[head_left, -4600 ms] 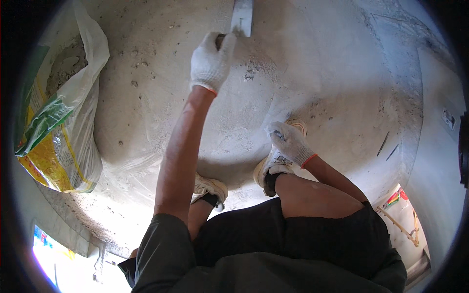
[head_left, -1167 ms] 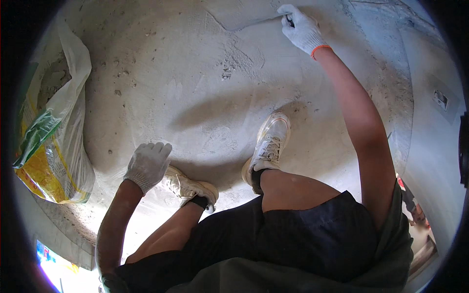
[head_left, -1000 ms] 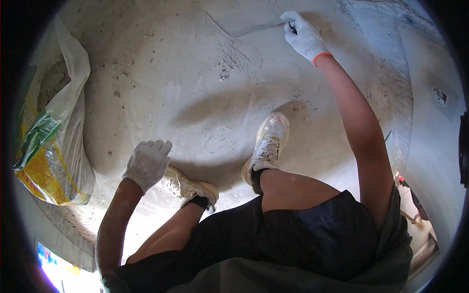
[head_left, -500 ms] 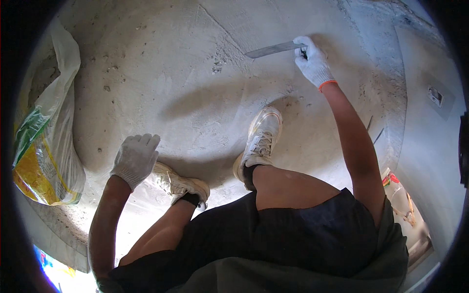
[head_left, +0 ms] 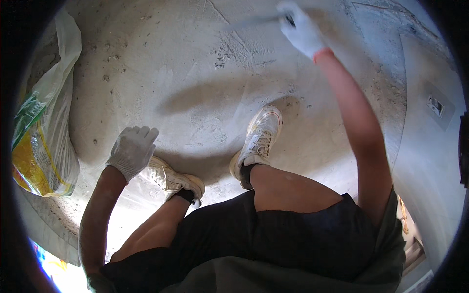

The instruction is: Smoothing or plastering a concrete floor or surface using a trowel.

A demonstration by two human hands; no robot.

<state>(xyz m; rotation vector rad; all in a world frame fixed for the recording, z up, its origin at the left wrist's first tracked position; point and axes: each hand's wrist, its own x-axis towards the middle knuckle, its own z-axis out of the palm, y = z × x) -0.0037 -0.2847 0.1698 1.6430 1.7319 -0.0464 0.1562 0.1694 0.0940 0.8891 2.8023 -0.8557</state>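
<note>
My right hand [head_left: 300, 29], in a white knit glove with an orange cuff, is closed around the dark handle of a plastering trowel [head_left: 256, 21]. The trowel's long flat metal blade points left, low over the rough grey floor [head_left: 195, 63] at the far side; motion blurs it, and I cannot tell whether it touches. Also gloved in white, my left hand [head_left: 132, 149] hangs by my left shoe [head_left: 168, 178], back of the hand up. Its fingers are loosely stretched and it holds nothing.
A clear plastic sack [head_left: 49, 127] with green and yellow print stands at the left. My right shoe [head_left: 263, 132] is planted mid-floor. Small crumbs [head_left: 106, 78] dot the floor. A pale wall [head_left: 425, 141] with a socket box [head_left: 435, 106] curves along the right.
My right hand has swung the trowel farther away and slightly left. My left hand has shifted a little up and left, still holding nothing.
</note>
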